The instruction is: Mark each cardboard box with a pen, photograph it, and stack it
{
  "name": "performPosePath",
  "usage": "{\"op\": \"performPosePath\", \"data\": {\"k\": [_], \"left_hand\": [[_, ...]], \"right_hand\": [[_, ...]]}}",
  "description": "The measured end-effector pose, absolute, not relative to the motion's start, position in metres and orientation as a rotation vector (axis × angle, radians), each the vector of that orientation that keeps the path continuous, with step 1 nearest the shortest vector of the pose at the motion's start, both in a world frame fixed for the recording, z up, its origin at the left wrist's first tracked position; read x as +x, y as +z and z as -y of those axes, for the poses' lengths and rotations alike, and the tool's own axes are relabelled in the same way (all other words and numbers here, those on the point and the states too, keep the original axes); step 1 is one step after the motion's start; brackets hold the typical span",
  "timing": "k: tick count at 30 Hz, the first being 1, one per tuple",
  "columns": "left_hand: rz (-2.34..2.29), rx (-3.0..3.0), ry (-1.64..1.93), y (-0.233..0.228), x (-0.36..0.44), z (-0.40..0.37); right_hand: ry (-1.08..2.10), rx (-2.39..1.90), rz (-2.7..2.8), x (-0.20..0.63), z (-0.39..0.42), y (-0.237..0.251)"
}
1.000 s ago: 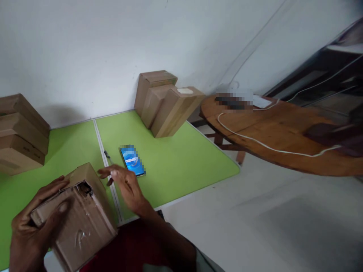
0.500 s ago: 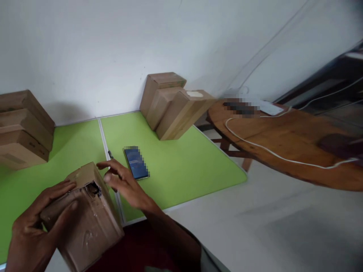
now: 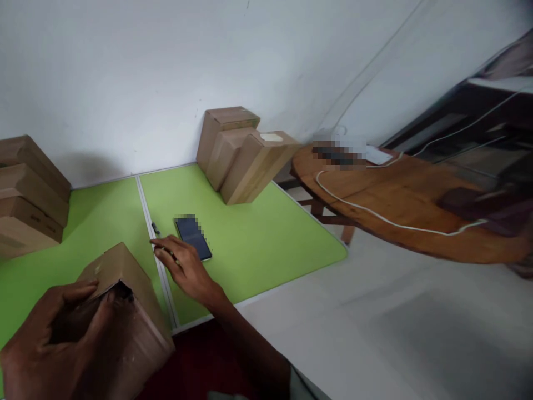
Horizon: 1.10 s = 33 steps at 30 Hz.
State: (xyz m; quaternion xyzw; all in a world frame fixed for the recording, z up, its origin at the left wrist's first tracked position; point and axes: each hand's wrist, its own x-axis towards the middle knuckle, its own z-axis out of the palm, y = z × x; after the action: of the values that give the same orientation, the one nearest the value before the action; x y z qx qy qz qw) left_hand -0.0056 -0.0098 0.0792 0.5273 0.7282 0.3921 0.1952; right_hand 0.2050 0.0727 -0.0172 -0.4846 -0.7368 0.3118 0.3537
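Clamps left hand (image 3: 50,341) on torn carton (image 3: 119,264), near left; holds right hand (image 3: 183,269), fingers apart, just beside dark-screened phone (image 3: 192,236) on green bench (image 3: 275,244); beyond, at left, faces box (image 3: 25,222) bearing print (image 3: 36,216) too small to read; farther right, parcel (image 3: 252,175) with white patch (image 3: 270,137)

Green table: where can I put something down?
The widest bare patch is right of the phone, in front of the right boxes. Another's behind the held box, between left boxes and white seam. It's crowded where the left hand holds that box and the right hand hovers beside the phone.
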Motion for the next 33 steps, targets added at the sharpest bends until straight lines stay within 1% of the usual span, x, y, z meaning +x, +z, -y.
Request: {"op": "performPosePath", "data": {"k": [2,4,8,12,17,22,24,27,29,31,33], "left_hand": [[-2.132,1.435,1.059,0.082,-0.004,0.008],[-2.125,1.487,1.058,0.082,-0.005,0.006],[-2.012,1.767,1.149,0.076,-0.018,0.001],[-1.867,2.073,1.233,0.069,-0.032,-0.008],[-1.848,2.045,1.232,0.066,-0.037,-0.018],[-1.776,2.066,1.232,0.066,-0.039,-0.017],[-1.751,2.081,1.244,0.066,-0.039,-0.015],[-1.742,2.056,1.25,0.064,-0.038,-0.015],[-1.738,2.037,1.264,0.063,-0.038,-0.015],[-1.729,2.023,1.296,0.061,-0.037,-0.014],[-1.72,2.011,1.321,0.06,-0.036,-0.012]], "right_hand": [[0.596,-1.614,2.182,0.205,-0.094,-0.036],[0.486,-1.739,2.375,0.202,-0.114,-0.052],[0.394,-1.663,2.505,0.192,-0.14,-0.071],[0.335,-1.541,2.631,0.187,-0.154,-0.075],[0.339,-1.383,2.674,0.196,-0.166,-0.069],[0.304,-1.409,2.402,0.223,-0.161,-0.05],[0.451,-1.31,2.037,0.23,-0.146,-0.037],[0.96,-0.766,1.327,0.225,-0.107,-0.012],[1.195,-0.476,1.091,0.213,-0.079,0.004],[1.28,-0.378,1.009,0.198,-0.058,0.015],[1.285,-0.379,0.987,0.186,-0.045,0.021]]}}
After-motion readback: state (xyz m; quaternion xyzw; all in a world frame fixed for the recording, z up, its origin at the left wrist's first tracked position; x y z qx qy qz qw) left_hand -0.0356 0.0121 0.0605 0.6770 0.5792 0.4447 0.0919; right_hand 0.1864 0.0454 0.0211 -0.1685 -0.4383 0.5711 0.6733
